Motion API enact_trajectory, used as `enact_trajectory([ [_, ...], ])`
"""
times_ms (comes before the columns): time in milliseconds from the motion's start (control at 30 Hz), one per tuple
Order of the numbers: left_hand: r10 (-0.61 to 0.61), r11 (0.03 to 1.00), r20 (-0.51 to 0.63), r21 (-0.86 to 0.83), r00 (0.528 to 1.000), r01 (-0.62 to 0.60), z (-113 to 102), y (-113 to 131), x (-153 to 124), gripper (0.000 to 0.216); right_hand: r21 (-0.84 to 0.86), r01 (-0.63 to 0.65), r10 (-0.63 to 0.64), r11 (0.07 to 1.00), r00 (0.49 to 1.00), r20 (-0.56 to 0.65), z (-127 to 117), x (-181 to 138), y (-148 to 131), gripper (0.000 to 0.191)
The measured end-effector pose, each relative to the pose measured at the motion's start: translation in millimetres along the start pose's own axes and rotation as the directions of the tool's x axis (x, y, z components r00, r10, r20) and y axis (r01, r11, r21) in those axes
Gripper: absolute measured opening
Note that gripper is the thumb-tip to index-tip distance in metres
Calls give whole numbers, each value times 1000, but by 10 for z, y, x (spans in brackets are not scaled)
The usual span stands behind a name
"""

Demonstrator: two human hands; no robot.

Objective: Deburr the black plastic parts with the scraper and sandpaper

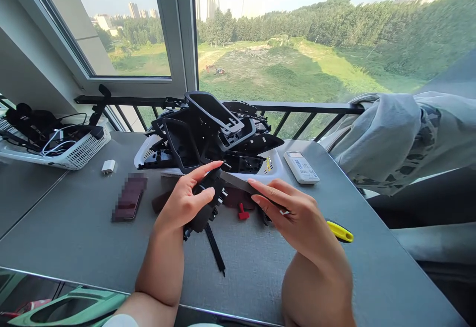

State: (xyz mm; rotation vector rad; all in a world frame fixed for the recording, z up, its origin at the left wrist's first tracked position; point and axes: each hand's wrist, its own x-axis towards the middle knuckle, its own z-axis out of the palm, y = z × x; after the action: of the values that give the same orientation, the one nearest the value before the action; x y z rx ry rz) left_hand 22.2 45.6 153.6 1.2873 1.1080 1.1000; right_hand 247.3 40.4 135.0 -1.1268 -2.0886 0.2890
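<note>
My left hand (191,195) grips a black plastic part (204,214) with small clips along its side, thumb and index finger stretched along it. In my right hand (293,213) is a flat grey metal file (238,182), pinched between thumb and fingers, its tip at the upper edge of the black part. A yellow-and-black handle (340,231) shows beyond the right hand, in line with the file; their join is hidden. Below the hands a thin black strip (215,250) lies on the grey table (238,287). A small red piece (243,212) sits between the hands.
Behind the hands, a white basket (275,165) is heaped with black plastic parts (208,128). A white box-shaped device (301,167) stands right of it. To the left are a phone (130,198), a white charger (108,166) and a basket of cables (80,151). Grey cloth (390,138) hangs at right.
</note>
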Motion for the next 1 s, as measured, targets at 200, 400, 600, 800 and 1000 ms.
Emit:
enact_trajectory([
  [200, -8, 997, 9, -75, 1000, 9, 0, -46, 12, 51, -6, -57, 57, 998, 998, -2, -28, -1, 31, 32],
  [400, -40, 975, -8, -218, 999, 37, 49, -85, 52, 39, 260, -92, 100, 961, 995, -17, -78, 31, 10, 29],
  [600, -84, 948, 16, -308, 996, 85, 62, -119, 83, 46, 605, -249, 313, 756, 950, -2, 62, 98, 7, 33],
  [800, -89, 910, 76, -400, 993, 112, 52, -161, 96, 40, 891, -348, 422, 290, 882, 208, 217, 207, -13, 31],
  [1000, -81, 854, 125, -502, 989, 133, 73, -109, 117, 35, 912, -411, 410, -1, 831, 375, 312, 299, -124, 32],
])
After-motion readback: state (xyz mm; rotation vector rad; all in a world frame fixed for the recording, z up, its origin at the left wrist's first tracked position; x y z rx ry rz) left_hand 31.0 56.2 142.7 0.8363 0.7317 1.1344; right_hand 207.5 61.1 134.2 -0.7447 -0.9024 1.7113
